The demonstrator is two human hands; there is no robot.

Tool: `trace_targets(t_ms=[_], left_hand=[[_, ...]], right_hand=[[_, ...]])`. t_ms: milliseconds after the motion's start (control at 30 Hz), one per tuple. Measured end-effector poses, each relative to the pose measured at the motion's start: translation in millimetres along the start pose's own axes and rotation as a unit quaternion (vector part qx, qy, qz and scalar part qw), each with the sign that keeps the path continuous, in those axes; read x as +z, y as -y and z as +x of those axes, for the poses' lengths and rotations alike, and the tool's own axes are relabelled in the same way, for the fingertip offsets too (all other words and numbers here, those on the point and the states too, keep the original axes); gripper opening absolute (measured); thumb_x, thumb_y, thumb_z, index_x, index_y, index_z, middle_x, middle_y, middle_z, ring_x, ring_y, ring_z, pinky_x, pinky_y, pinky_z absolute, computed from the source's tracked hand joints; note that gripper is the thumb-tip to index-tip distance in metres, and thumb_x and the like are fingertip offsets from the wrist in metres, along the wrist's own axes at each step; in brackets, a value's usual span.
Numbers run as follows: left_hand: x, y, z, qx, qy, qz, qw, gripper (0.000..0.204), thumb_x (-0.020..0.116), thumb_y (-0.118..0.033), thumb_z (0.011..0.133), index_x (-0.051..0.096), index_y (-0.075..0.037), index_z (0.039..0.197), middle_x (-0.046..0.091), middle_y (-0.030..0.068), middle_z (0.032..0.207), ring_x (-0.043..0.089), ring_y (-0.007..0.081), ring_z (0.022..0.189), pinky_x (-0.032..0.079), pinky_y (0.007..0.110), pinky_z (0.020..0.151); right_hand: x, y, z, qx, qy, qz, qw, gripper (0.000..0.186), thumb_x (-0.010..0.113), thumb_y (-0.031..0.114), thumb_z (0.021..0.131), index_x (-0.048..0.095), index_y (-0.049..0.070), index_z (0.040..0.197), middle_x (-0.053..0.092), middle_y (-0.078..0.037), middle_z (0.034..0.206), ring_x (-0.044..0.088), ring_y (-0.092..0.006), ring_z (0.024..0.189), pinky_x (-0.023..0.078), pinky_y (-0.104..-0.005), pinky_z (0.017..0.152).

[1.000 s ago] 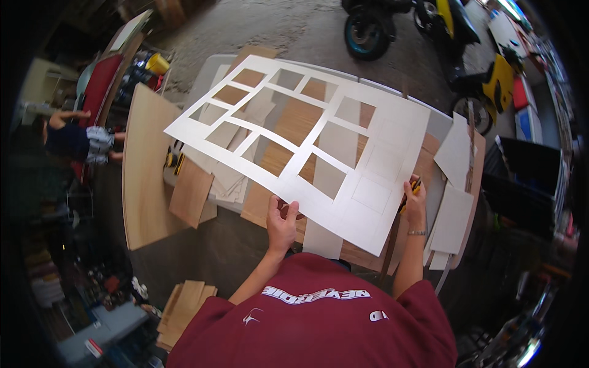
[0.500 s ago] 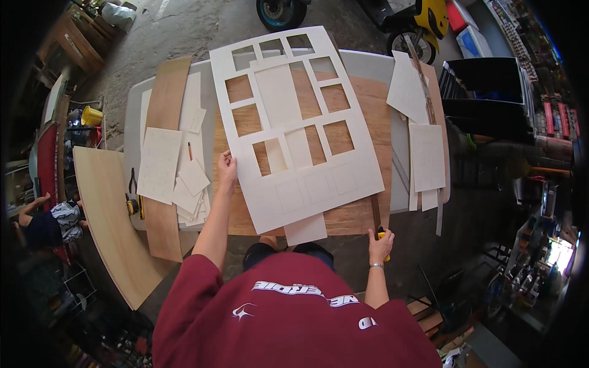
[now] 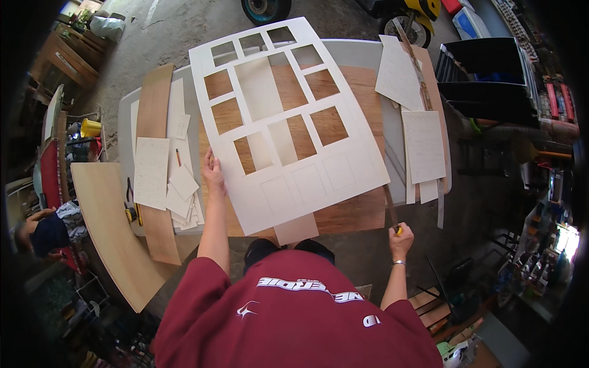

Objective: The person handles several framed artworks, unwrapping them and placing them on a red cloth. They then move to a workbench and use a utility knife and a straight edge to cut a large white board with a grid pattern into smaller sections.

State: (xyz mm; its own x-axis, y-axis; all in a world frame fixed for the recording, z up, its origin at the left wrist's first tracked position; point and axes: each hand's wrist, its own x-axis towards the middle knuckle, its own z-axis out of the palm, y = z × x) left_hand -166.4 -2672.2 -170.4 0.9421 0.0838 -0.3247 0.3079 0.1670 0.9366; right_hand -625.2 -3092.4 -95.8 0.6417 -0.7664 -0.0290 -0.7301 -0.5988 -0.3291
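A large white panel with several rectangular window cut-outs and pencilled rectangles is held up, tilted, above the table. My left hand grips its left edge, fingers curled at the rim. At the panel's lower right corner, my right hand is closed around the yellow handle of what looks like a handsaw. Its long dark blade points up toward that corner; whether it touches the panel I cannot tell. A brown plywood board lies underneath, with a pale strip poking out at the near edge.
The grey-white table bears marked sheets, a pencil and offcuts at left, more sheets at right. Long wooden boards lean at the left. Motorbikes stand beyond; a person is far left.
The panel and my left hand have shifted slightly left in view, the panel turning a little. My right hand has moved right with the handsaw, away from my body's middle.
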Motion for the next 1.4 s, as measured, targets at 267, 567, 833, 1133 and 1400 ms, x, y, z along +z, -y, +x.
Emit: trace_targets(t_ms=[267, 567, 833, 1133, 1400], left_hand=[[36, 45, 22, -0.027, 0.003, -0.041, 0.999, 0.047, 0.048, 0.001, 0.103, 0.048, -0.009, 0.148, 0.07, 0.0097, 0.111, 0.067, 0.0115, 0.09, 0.056, 0.026, 0.08], [42, 44, 30, 0.063, 0.011, 0.178, 0.982, 0.046, 0.056, 0.001, 0.098, 0.058, -0.01, 0.143, 0.057, -0.0022, 0.077, 0.047, 0.0055, 0.065, 0.043, 0.024, 0.059], [18, 33, 52, 0.076, 0.05, 0.313, 0.945, 0.047, 0.061, -0.004, 0.095, 0.059, -0.008, 0.141, 0.064, 0.0042, 0.082, 0.057, 0.012, 0.068, 0.05, 0.03, 0.066], [10, 19, 19, 0.326, 0.095, 0.436, 0.833, 0.052, 0.072, -0.021, 0.094, 0.058, -0.006, 0.141, 0.054, 0.0167, 0.134, 0.054, 0.0285, 0.118, 0.044, 0.039, 0.102], [8, 34, -67, 0.373, 0.337, 0.449, 0.739, 0.087, 0.075, -0.042, 0.089, 0.032, -0.009, 0.158, 0.027, 0.0199, 0.161, 0.027, 0.0408, 0.147, 0.028, 0.05, 0.119]], right_hand=[[-58, -46, 14, 0.037, -0.079, -0.003, 0.996, 0.015, 0.071, 0.01, 0.077, 0.061, 0.001, 0.083, 0.061, -0.017, 0.074, 0.062, -0.0367, 0.07, 0.046, -0.0443, 0.063], [-29, 53, -79, 0.122, -0.115, 0.132, 0.977, 0.018, 0.071, 0.011, 0.085, 0.058, -0.001, 0.08, 0.055, -0.009, 0.066, 0.052, -0.0199, 0.059, 0.043, -0.0369, 0.056], [50, 195, -187, 0.17, 0.039, 0.305, 0.936, 0.015, 0.073, 0.007, 0.083, 0.06, 0.0, 0.078, 0.055, -0.006, 0.068, 0.052, -0.0152, 0.061, 0.043, -0.0324, 0.058], [131, 233, -234, 0.056, 0.043, 0.237, 0.969, 0.016, 0.073, 0.009, 0.076, 0.058, 0.003, 0.075, 0.055, -0.013, 0.067, 0.055, -0.0333, 0.064, 0.045, -0.0434, 0.061], [163, 213, -249, -0.003, 0.027, 0.172, 0.985, 0.016, 0.073, 0.008, 0.073, 0.058, 0.004, 0.077, 0.056, -0.012, 0.069, 0.055, -0.0334, 0.066, 0.044, -0.0437, 0.061]])
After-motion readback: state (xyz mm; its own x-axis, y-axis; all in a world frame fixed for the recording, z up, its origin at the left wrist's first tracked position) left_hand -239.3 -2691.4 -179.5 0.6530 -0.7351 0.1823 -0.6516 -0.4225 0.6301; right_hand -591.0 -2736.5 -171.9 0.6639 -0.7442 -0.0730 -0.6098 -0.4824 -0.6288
